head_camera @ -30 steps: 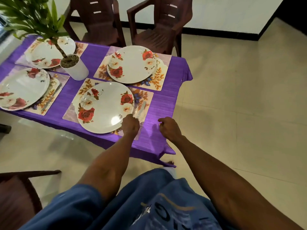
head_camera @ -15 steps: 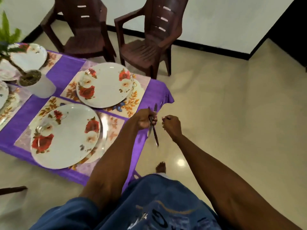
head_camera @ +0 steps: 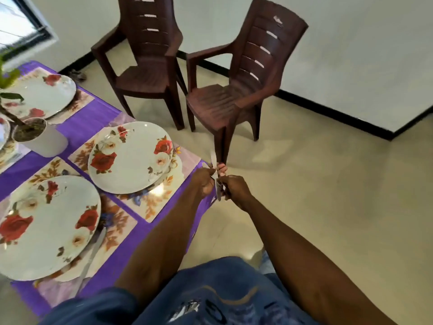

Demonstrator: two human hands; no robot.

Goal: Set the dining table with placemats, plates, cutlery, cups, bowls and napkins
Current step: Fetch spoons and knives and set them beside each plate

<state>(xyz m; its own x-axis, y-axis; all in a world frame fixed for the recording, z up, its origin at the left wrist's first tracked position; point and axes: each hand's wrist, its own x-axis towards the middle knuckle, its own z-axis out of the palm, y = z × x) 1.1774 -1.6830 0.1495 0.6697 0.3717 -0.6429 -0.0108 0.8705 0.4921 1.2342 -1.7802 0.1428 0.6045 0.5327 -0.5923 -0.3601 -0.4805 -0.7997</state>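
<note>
Cutlery [head_camera: 215,171], thin and silvery, stands nearly upright off the corner of the table [head_camera: 93,120], just beyond the nearest floral plate [head_camera: 131,156]. The left hand [head_camera: 205,182] has its fingers curled round the pieces; the right hand [head_camera: 235,190], touching it, pinches their lower ends. Which pieces they are cannot be told. A knife [head_camera: 93,252] lies on a placemat [head_camera: 117,221] beside another plate [head_camera: 44,228].

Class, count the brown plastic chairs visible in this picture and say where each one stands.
2. One chair stands at top centre, past the table's far edge; the other chair stands to its right, on open floor. More may be out of frame.
</note>
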